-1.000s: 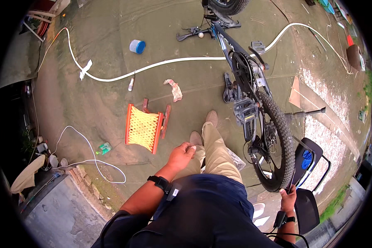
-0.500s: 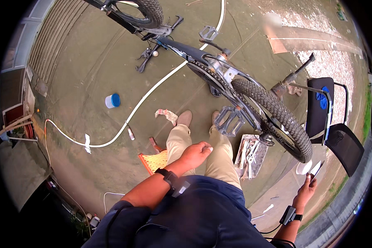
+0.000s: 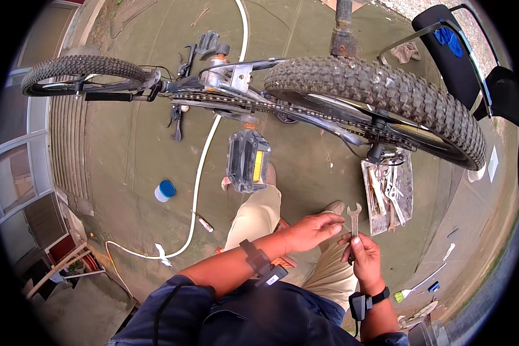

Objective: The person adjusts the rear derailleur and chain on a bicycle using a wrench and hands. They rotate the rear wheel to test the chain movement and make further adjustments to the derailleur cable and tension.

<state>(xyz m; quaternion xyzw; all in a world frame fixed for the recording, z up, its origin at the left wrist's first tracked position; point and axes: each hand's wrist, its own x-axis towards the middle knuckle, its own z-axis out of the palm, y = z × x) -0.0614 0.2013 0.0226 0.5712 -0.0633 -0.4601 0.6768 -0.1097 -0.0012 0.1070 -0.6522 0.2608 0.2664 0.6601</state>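
Observation:
My right hand grips an open-ended wrench, its jaw pointing upward. My left hand is just left of the wrench, fingers loosely bent and thumb apart, with nothing visible in it. Above both hands stretches the bicycle, with a large knobby rear wheel, a chain, a black pedal with a yellow reflector and a smaller-looking far wheel. To the right of my hands, under the wheel, lies a metal tray of wrenches and other tools.
A metal post stands behind the bicycle. A black chair with blue cloth is at upper right. A white hose, blue-lidded tub, small tube and green brush lie on the ground. A walled building edge lines the left.
My view has swung round, so the bicycle now crosses it horizontally. My right hand has left the tyre and come inward beside my left, the wrench now upright and plainly visible in it.

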